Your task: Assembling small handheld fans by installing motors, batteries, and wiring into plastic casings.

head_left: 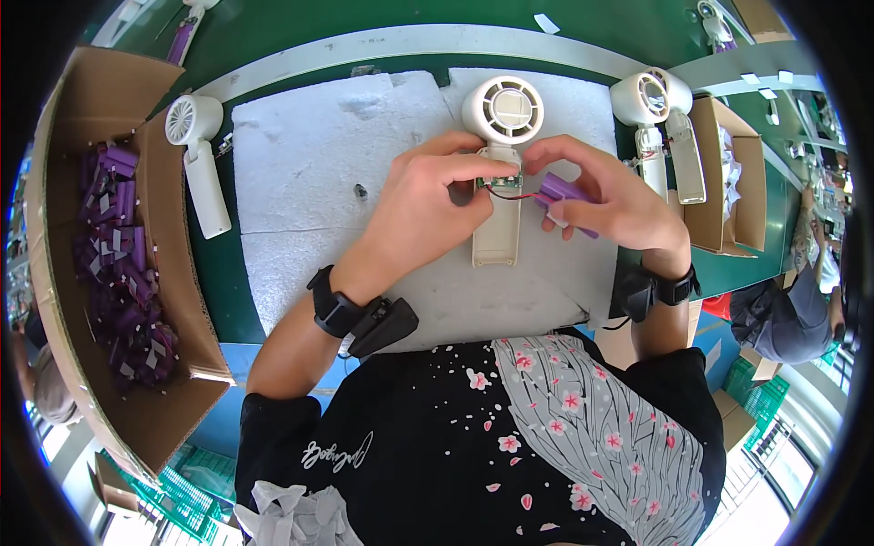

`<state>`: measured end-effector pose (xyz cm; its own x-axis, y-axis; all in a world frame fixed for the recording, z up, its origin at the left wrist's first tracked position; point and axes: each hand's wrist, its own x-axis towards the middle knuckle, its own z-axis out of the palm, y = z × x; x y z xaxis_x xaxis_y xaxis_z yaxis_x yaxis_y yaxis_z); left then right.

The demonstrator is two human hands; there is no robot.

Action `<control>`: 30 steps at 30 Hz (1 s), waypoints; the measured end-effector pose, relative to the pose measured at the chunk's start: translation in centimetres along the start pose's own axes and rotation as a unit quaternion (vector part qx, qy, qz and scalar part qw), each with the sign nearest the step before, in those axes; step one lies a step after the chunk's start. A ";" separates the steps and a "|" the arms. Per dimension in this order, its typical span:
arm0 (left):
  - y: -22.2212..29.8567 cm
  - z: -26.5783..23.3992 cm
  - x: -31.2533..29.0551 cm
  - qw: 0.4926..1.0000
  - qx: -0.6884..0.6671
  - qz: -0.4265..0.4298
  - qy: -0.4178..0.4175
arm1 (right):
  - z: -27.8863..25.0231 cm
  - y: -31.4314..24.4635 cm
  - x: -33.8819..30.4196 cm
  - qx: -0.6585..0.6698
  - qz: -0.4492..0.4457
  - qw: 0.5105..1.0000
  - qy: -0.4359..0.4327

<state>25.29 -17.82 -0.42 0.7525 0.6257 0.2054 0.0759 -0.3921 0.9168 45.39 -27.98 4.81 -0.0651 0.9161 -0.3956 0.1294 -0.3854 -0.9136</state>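
Note:
A cream handheld fan (496, 238) lies on the foam pad with its round head away from me and its handle shell uncovered. Inside the upper handle sits a small green circuit board (510, 182). My left hand (428, 196) has its index finger and thumb closed around the board, at the left edge of the handle. Just right of the handle, my right hand (619, 205) grips a purple battery pack (560, 189) of cylindrical cells between thumb and fingers. A red and a black wire run from the pack to the board.
White foam pad (309, 182) covers the bench. At left stands a cardboard box (196, 341) of purple battery packs (123, 264), beside another fan (205, 173). Two more fans (640, 100) and a small carton (719, 232) are at right. Another person (792, 314) is at far right.

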 end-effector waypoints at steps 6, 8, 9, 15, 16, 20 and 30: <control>-0.7 -0.4 0.3 0.999 0.025 0.024 0.041 | -0.6 -0.7 0.0 -0.086 0.052 0.992 0.077; -0.8 -0.5 0.4 0.995 0.040 0.030 0.082 | -0.1 -0.9 0.1 -0.191 0.010 0.968 0.161; -0.8 -0.5 0.4 0.995 0.040 0.030 0.081 | 0.0 -0.6 0.0 -0.190 0.010 0.968 0.162; -0.5 -1.0 0.6 0.998 0.046 0.029 0.039 | 0.9 0.8 -0.8 -0.392 -0.148 0.884 0.208; -0.5 -1.1 0.6 0.998 0.052 0.030 0.034 | 1.2 0.8 -0.9 -0.427 -0.171 0.860 0.220; -0.4 -1.4 0.8 1.000 0.009 0.011 0.013 | 2.0 1.7 -1.1 -0.439 -0.274 0.829 0.212; -0.8 -0.7 1.0 0.999 -0.010 -0.031 0.033 | 2.9 1.2 -1.2 -0.562 -0.228 0.778 0.162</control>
<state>25.49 -16.39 -0.70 0.7019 0.6920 0.1690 0.1083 -0.3382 0.9348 42.75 -29.89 3.92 -0.1284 0.9794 0.1558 0.9618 0.1613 -0.2213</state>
